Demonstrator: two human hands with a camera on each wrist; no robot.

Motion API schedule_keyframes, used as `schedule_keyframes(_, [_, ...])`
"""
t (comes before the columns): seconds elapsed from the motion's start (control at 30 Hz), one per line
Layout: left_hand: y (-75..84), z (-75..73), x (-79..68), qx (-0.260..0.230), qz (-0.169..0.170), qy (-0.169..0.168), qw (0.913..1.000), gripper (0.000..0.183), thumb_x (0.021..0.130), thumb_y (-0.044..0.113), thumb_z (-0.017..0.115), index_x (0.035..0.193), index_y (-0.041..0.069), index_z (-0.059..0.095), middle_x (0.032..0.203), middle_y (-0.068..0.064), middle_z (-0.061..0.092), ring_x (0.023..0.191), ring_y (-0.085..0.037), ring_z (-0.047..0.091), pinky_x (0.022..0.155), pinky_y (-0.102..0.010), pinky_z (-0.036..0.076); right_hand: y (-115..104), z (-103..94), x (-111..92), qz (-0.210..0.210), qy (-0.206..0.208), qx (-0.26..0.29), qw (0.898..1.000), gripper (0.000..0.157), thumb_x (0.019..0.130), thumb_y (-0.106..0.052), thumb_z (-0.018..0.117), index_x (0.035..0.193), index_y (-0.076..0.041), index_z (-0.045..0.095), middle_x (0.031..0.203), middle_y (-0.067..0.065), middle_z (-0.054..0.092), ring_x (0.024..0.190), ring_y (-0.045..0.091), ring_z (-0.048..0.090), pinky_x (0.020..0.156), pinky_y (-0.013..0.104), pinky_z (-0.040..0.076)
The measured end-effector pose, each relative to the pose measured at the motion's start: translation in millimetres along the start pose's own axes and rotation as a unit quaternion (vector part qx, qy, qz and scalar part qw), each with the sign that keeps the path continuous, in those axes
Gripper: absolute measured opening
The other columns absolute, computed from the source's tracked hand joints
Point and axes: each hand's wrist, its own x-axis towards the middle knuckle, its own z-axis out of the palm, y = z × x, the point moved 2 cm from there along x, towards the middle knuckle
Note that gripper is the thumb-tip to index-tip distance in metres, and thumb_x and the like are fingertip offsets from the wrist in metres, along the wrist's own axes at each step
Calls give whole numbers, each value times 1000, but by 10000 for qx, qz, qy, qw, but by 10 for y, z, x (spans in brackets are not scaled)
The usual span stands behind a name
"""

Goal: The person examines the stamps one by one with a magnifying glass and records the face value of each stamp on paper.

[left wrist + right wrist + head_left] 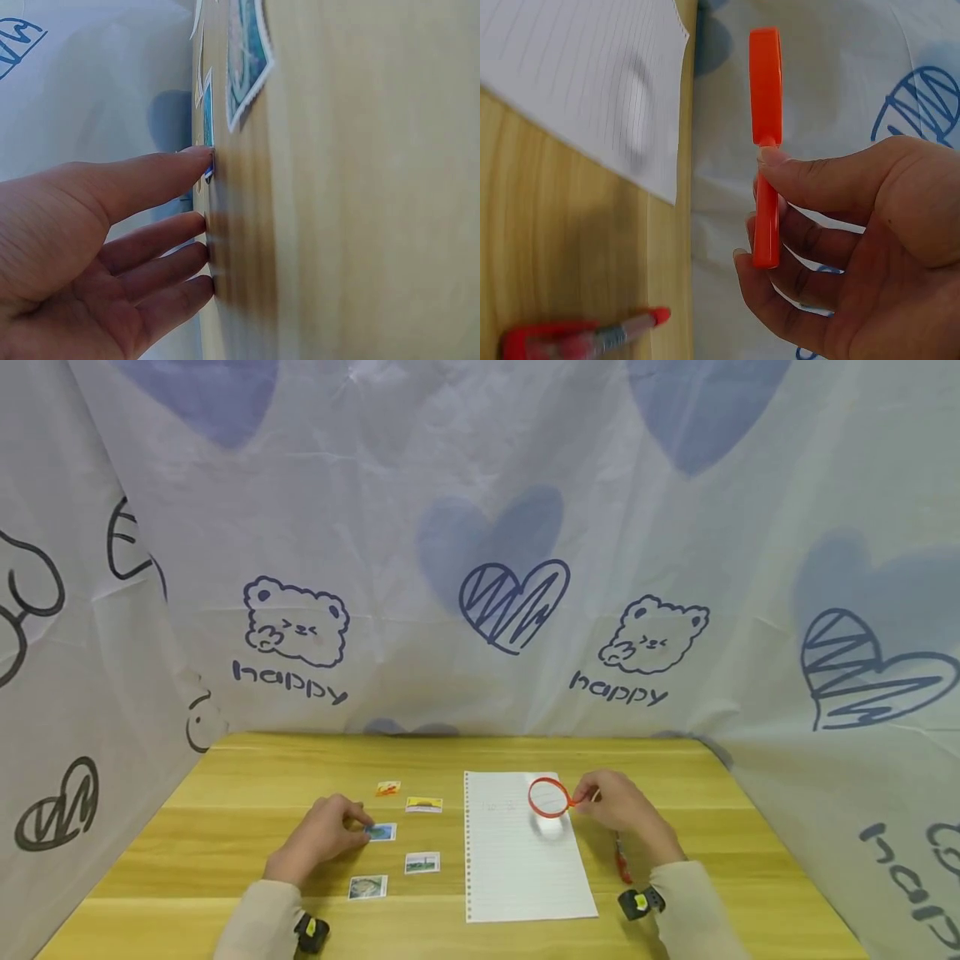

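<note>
Right hand [618,807]: I'm seeing it pinching the orange magnifying glass [766,90] by its handle, thumb at the neck, over the right side of the lined paper [525,872].
Magnifying glass: I'm judging it light, stiff and smooth; the handle is offering the best hold, leaving the lens free.
Left hand [322,831]: its thumb is touching the blue stamp [383,832]; the index finger is hiding behind it at the wrist, so I cannot tell whether they're pinching.
Blue stamp: lying among four other stamps [422,862]; I'm expecting thin, easily creased paper, best taken by opposite edges.
Unclear: paper marks are showing too faintly to read; the red pen [592,341] is blurring.
</note>
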Motion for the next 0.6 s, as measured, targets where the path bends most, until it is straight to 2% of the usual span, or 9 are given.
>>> schedule_keyframes(0.3, [7,-4,13,50,-38,-28,10000,15,86,4,80,100,9,81,136,-28,64,133,-52,54,112,-65,42,352,-165,-117,21,91,-157,9998,9,87,-1,77,84,-7,71,83,2,69,77,13,59,70,27,49])
schedule_keyframes(0.6, [24,-8,0,78,-25,-43,10000,15,86,5,80,100,8,81,136,-28,65,133,-51,55,112,-64,42,597,-294,-210,181,124,-90,9997,6,86,1,76,85,-3,71,83,7,70,77,15,60,70,30,50])
